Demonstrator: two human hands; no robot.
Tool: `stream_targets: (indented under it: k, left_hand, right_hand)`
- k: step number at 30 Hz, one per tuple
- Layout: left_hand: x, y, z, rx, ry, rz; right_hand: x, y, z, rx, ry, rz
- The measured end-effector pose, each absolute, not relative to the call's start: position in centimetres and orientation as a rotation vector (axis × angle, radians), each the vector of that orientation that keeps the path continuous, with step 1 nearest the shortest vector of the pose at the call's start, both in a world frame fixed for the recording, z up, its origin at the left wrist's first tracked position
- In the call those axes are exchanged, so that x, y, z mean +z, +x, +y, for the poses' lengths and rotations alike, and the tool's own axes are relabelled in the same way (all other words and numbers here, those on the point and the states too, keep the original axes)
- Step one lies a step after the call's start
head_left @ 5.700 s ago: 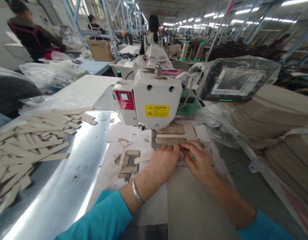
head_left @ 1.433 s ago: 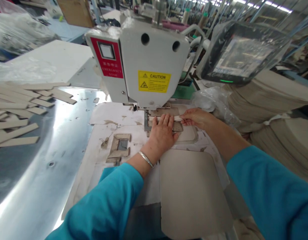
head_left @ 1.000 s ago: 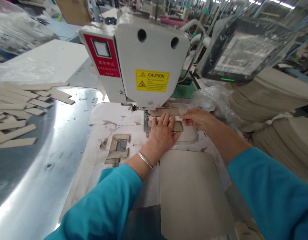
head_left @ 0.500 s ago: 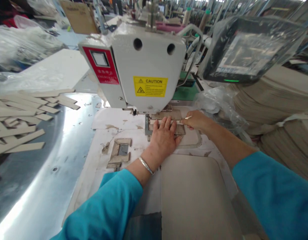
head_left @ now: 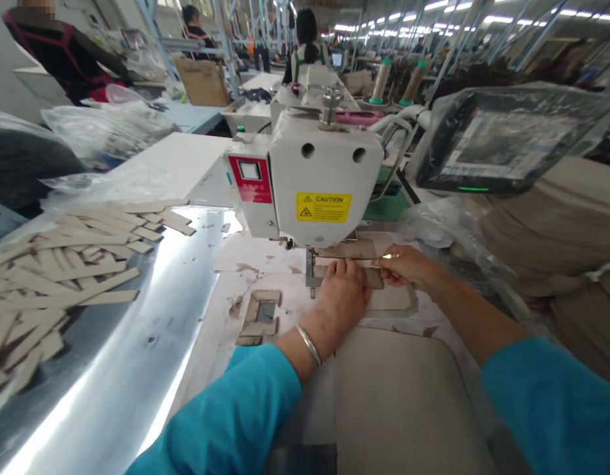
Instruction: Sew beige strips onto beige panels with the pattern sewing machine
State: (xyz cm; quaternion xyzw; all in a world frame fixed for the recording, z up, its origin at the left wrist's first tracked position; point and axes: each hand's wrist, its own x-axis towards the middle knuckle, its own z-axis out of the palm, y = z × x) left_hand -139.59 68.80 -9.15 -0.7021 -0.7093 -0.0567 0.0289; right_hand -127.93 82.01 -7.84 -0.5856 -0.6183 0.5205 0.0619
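My left hand (head_left: 343, 293), with a silver bangle at the wrist, presses down on a narrow light strip (head_left: 365, 262) with its fingers slightly bent. That strip lies in a metal clamp frame (head_left: 309, 269) under the sewing machine head (head_left: 329, 178). At the strip's right end, my right hand (head_left: 408, 266) is closed in a pinch on a thin, shiny, pointed tool (head_left: 390, 256); its exact kind is unclear. Beneath both hands is a beige rounded panel (head_left: 408, 300). Nearer to me rests a larger beige panel (head_left: 399, 396).
Many loose beige strips (head_left: 87, 257) are heaped at left on the metal table (head_left: 171, 316). A plastic-wrapped screen (head_left: 513, 142) stands at right, above stacked beige pieces (head_left: 542, 218). Left of my hand sits a small frame of taped strips (head_left: 255, 323). Other people work in the background.
The view has tilted up and turned left, bringing more of the workshop in. My left fingers are more bent on the strip. My right hand keeps its pinch at the strip's right end.
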Motion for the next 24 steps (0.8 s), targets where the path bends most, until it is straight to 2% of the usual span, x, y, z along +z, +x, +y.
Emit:
stream_targets:
  k: [8, 15, 24]
  left_hand:
    - [-8.0, -141.0, 67.3, -0.067, -1.934, -2.319]
    - [-8.0, -140.8, 67.5, -0.114, -1.945, -2.315]
    - [-9.6, -142.9, 64.2, -0.37, -1.984, -2.277]
  right_hand:
    - [-8.3, -127.3, 81.9, 1.575, -1.709, -1.881]
    - [-7.7, -127.2, 81.9, 1.648, -1.729, -1.905]
    - [-8.2, -127.1, 82.4, 1.573, -1.712, -1.981]
